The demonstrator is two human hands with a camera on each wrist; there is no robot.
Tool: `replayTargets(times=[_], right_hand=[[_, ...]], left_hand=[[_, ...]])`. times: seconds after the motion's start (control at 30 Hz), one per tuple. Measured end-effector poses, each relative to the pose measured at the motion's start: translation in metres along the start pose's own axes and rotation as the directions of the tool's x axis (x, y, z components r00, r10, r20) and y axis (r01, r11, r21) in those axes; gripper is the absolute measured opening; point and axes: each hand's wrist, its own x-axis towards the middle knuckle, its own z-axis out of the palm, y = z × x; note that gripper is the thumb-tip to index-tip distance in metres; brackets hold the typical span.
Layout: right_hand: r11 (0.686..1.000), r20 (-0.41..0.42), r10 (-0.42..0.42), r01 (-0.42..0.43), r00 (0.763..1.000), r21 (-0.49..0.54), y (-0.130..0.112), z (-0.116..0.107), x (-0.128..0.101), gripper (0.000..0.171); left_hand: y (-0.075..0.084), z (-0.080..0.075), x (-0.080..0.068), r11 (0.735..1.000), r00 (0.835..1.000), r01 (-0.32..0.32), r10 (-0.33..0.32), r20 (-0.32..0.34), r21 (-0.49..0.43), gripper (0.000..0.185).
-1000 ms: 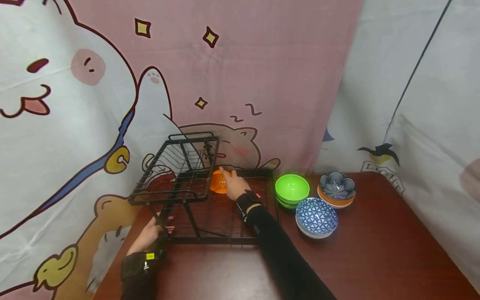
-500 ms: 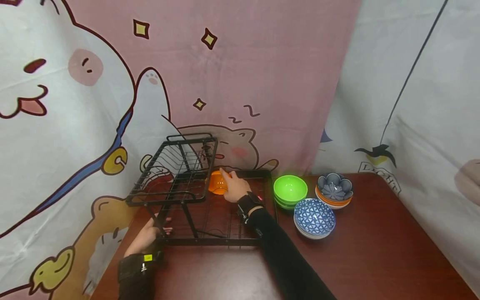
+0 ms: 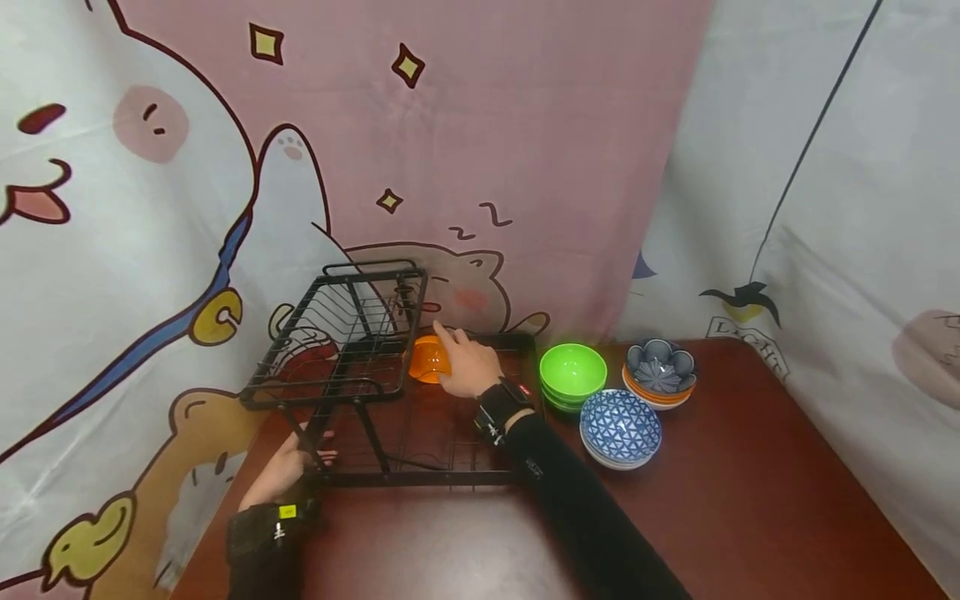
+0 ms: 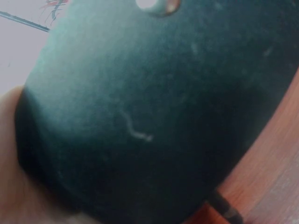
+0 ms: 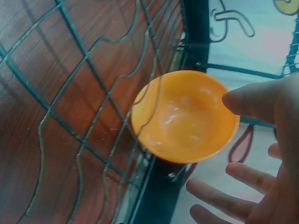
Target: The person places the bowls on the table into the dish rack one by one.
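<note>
A black two-tier wire dish rack [image 3: 450,478] stands on the brown table. Low in its lower tier, at the back, an orange bowl [image 5: 184,119] leans tilted on edge against the wires. My right hand [image 3: 468,368] is just right of the bowl; in the right wrist view its thumb [image 5: 250,102] overlaps the rim while the other fingers are spread and fairly straight. At the rack's front left corner, my left hand [image 3: 285,467] holds the frame, fingers showing past the leg. In the left wrist view a dark panel [image 4: 140,93] hides most of that hand.
Right of the rack stand stacked green bowls [image 3: 573,373], blue-and-white patterned bowls [image 3: 621,427], and a grey flower-shaped bowl [image 3: 660,367] on orange and white ones. The raised upper tier [image 3: 330,333] overhangs the rack's left side. A printed cloth [image 3: 562,167] hangs behind the table.
The head view has shifted slightly, moving the scene left in it. The right hand's fingers have spread and eased a little away from the orange bowl. The left hand stays at the rack.
</note>
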Motion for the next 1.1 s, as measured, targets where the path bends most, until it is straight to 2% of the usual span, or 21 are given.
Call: replayTargets(times=[0.17, 0.3, 0.4, 0.57, 0.8, 0.9, 0.97, 1.03, 1.1], right_hand=[[0.997, -0.003, -0.057, 0.057, 0.998, -0.042, -0.004, -0.019, -0.012, 0.092], [0.995, -0.060, -0.090, 0.087, 0.994, -0.041, 0.002, -0.041, -0.026, 0.092], [0.997, -0.108, -0.080, 0.079, 0.991, -0.010, 0.015, -0.061, -0.038, 0.092], [0.996, -0.217, 0.005, 0.014, 0.976, 0.083, 0.050, -0.099, -0.067, 0.089], [0.961, -0.285, 0.173, -0.099, 0.943, 0.257, 0.103, -0.132, -0.115, 0.075], [0.952, -0.316, 0.204, -0.113, 0.927, 0.284, 0.121, -0.136, -0.132, 0.072], [0.951, -0.329, 0.222, -0.128, 0.918, 0.282, 0.132, -0.134, -0.143, 0.067], [0.949, -0.326, 0.239, -0.149, 0.915, 0.278, 0.141, -0.129, -0.154, 0.061], [0.944, -0.310, 0.255, -0.167, 0.916, 0.284, 0.149, -0.122, -0.164, 0.054]], left_hand=[[0.002, -0.001, 0.000, 0.999, 1.000, 0.030, -0.030, 0.000, 0.034, 0.067], [0.006, -0.001, 0.001, 1.000, 1.000, 0.010, -0.010, 0.004, 0.015, 0.068], [0.009, -0.001, 0.001, 1.000, 1.000, 0.006, -0.006, 0.003, 0.001, 0.070], [0.011, -0.003, 0.001, 1.000, 1.000, 0.006, -0.006, -0.029, 0.001, 0.065], [0.008, -0.008, 0.001, 0.994, 0.994, -0.107, 0.107, 0.005, -0.037, 0.064], [0.006, -0.009, 0.002, 0.993, 0.993, -0.116, 0.116, 0.007, -0.035, 0.065], [0.006, -0.009, 0.002, 0.995, 0.995, -0.100, 0.100, 0.007, -0.018, 0.067], [0.007, -0.010, 0.001, 0.997, 0.997, -0.071, 0.071, 0.009, 0.002, 0.071], [0.006, -0.011, 0.000, 0.997, 0.998, -0.070, 0.070, -0.004, 0.013, 0.071]])
